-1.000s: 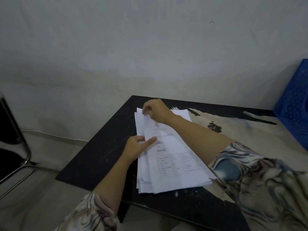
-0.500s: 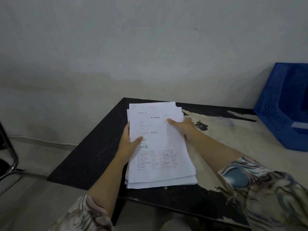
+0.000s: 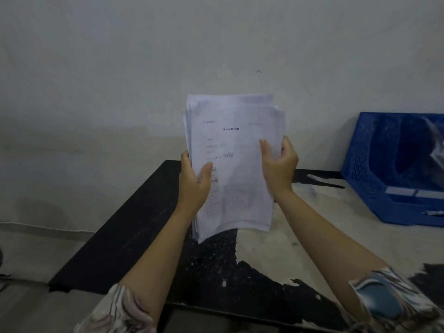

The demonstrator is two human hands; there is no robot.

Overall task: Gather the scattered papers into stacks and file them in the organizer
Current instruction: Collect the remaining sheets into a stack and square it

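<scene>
— Where are the papers?

— The stack of papers (image 3: 234,162) is upright in the air above the black bench (image 3: 134,239), its edges uneven.

— Who has hold of it?

— Both hands. The left hand (image 3: 194,182) grips the left edge, thumb on the front sheet; the right hand (image 3: 280,164) clasps the right edge the same way.

— And the organizer?

— The blue organizer (image 3: 384,174) sits at the bench's far right, well apart from the stack.
</scene>
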